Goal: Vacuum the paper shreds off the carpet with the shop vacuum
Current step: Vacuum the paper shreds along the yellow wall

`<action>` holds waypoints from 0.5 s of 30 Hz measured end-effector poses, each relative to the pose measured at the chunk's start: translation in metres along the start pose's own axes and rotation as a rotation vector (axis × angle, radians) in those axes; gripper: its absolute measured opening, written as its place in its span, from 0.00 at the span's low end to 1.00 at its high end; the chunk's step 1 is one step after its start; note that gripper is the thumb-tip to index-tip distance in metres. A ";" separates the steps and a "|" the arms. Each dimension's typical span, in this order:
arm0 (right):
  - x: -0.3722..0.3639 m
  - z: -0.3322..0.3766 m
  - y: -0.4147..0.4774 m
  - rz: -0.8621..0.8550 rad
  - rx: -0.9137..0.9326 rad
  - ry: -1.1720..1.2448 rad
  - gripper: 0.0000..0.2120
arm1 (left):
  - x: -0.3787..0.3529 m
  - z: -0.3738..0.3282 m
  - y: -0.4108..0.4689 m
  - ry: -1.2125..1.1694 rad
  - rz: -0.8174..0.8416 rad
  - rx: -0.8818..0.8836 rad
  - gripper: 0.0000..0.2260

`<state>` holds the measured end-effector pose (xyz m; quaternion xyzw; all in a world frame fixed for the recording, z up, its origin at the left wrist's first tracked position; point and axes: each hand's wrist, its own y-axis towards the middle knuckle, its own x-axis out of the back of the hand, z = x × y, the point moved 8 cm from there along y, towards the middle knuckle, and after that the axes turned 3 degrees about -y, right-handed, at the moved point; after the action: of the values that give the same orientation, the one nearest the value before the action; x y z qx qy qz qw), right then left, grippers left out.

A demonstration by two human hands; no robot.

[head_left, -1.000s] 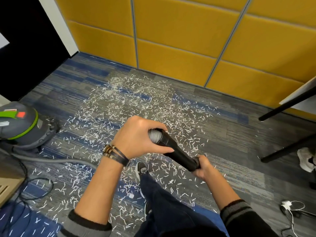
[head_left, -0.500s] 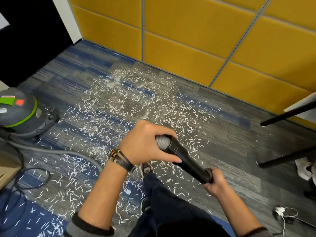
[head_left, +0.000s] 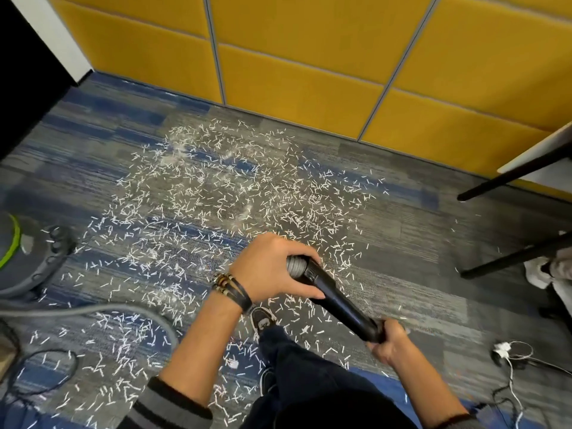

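Vacuum wand (head_left: 339, 301) is gripped by left hand (head_left: 269, 269) above, right hand (head_left: 390, 342) below.

The left edge cuts off the shop vacuum (head_left: 26, 264); the right hand (head_left: 390, 345) hides one end of the wand (head_left: 337, 301).

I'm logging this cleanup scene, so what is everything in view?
carpet: one, grey-blue, floor
paper shreds: many, white, scattered over carpet
shop vacuum: one, grey and green, left edge
hose: one, grey, on carpet from vacuum
wand: one, black, centre foreground
wall panels: several, yellow, behind
table legs: two, black, right
charger: one, white, lower right
left hand: one, grips wand's grey-cuffed end
right hand: one, grips wand's near end
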<state>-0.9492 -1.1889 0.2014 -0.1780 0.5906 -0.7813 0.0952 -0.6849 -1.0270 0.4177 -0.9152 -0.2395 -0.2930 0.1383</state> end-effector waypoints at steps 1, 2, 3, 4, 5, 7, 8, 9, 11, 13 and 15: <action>-0.014 0.008 -0.002 0.022 -0.004 0.016 0.07 | 0.011 0.003 0.005 -0.002 -0.019 0.008 0.22; -0.028 0.016 -0.005 0.052 0.010 0.042 0.07 | 0.021 0.005 0.008 -0.001 -0.036 0.009 0.22; -0.044 0.026 -0.007 0.072 0.026 0.060 0.06 | 0.032 0.008 0.012 -0.005 -0.061 0.008 0.22; -0.057 0.035 -0.008 0.086 0.033 0.066 0.05 | 0.042 0.010 0.015 -0.013 -0.082 0.011 0.23; -0.070 0.044 -0.008 0.101 0.044 0.051 0.05 | 0.051 0.014 0.017 -0.019 -0.102 0.015 0.23; -0.095 0.061 -0.012 0.124 0.079 0.000 0.04 | 0.068 0.019 0.019 -0.015 -0.148 0.012 0.25; -0.108 0.069 -0.015 0.143 0.080 -0.002 0.05 | 0.076 0.020 0.019 0.000 -0.177 0.002 0.25; -0.121 0.076 -0.019 0.157 0.074 0.016 0.06 | 0.085 0.020 0.018 0.017 -0.214 -0.011 0.24; -0.149 0.089 -0.028 0.203 0.081 0.008 0.08 | 0.104 0.018 0.015 0.045 -0.290 -0.028 0.24; -0.173 0.101 -0.033 0.235 0.098 -0.034 0.09 | 0.116 0.012 0.012 0.076 -0.328 -0.053 0.24; -0.194 0.107 -0.035 0.272 0.101 -0.085 0.09 | 0.125 0.006 0.010 0.107 -0.341 -0.068 0.24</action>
<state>-0.7269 -1.2047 0.2281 -0.1242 0.5648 -0.7816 0.2340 -0.5874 -0.9886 0.4870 -0.8486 -0.3733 -0.3685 0.0683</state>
